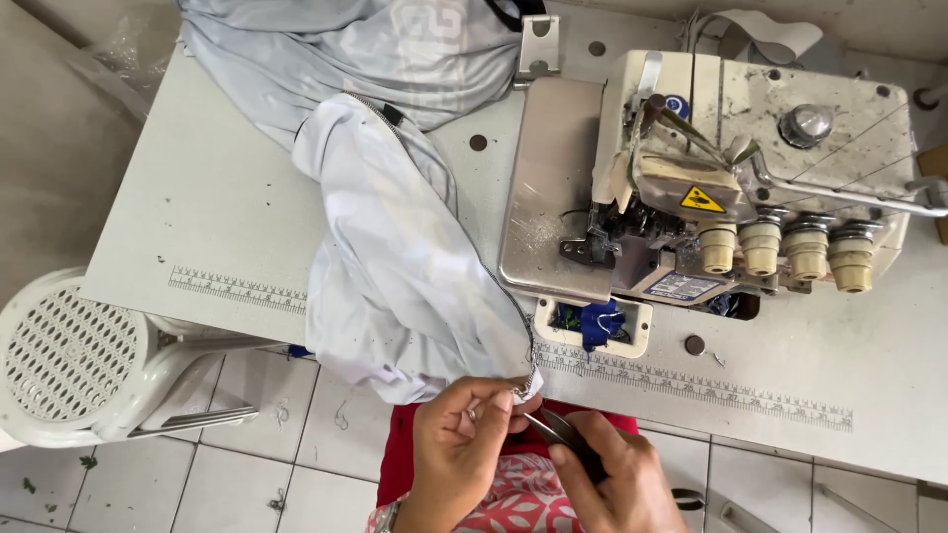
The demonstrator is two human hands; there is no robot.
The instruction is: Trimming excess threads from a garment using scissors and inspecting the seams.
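Observation:
A pale grey garment (395, 247) with a zipper along its edge drapes off the front of the sewing table (217, 217). My left hand (459, 444) pinches the lower end of the zipper at the garment's corner. My right hand (612, 479) holds small dark thread snips (558, 429), their tips close to the zipper end. Both hands are below the table's front edge, over my lap.
A cream overlock machine (750, 178) with several tension knobs stands at the right on the table. Ruler markings (691, 385) run along the table's front edge. A white perforated plastic stool (79, 355) stands at the left on the tiled floor.

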